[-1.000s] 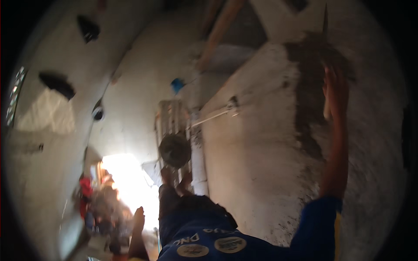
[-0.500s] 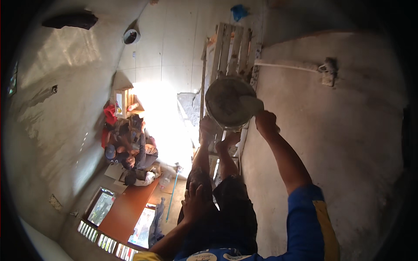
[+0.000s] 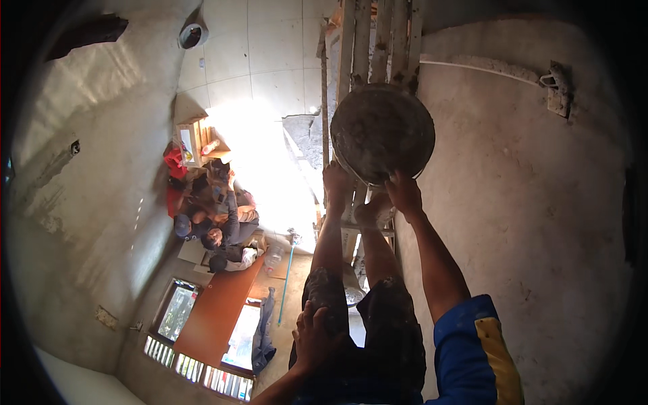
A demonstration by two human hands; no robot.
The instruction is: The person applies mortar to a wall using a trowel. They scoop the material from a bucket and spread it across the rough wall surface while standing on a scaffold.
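Note:
My right hand (image 3: 403, 192) is closed at the near edge of a dark round bucket (image 3: 383, 128); what it grips is hard to make out. The bucket holds dark, mortar-like material and stands on a narrow platform of dirty wooden slats (image 3: 380, 47). My bare feet and legs are below it, on the planks. My left hand (image 3: 312, 331) lies on my left thigh (image 3: 322, 290) with its fingers apart, holding nothing.
Down to the left, several people (image 3: 223, 229) cluster by a wooden box (image 3: 196, 140), a reddish-brown panel (image 3: 214, 304) and a blue pole (image 3: 287, 283). Plastered walls (image 3: 499, 223) rise on both sides. A white pipe (image 3: 479, 65) runs along the right one.
My right hand left the dark patch on the right wall and came down to the bucket, a trowel blade showing over it half a second ago. The view swung toward the platform and people.

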